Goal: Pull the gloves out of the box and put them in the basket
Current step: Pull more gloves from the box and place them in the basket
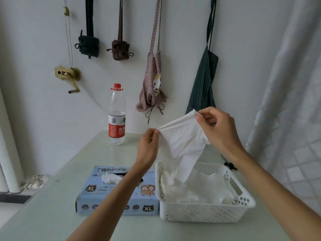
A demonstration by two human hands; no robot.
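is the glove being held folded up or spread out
Spread out. The left hand and right hand pinch opposite corners of the glove cuff, stretching it flat, with its lower end hanging down into the basket.

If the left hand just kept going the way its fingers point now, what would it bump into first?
The left hand points up and away, pinching one edge of the white glove, so the glove is already at its fingertips. Beyond that, the way looks free up to the checked apron on the wall, though depth is hard to judge.

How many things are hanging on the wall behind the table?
4: a rolled dark green bundle, a rolled brown bundle, a checked apron, and a striped dark apron farthest right.
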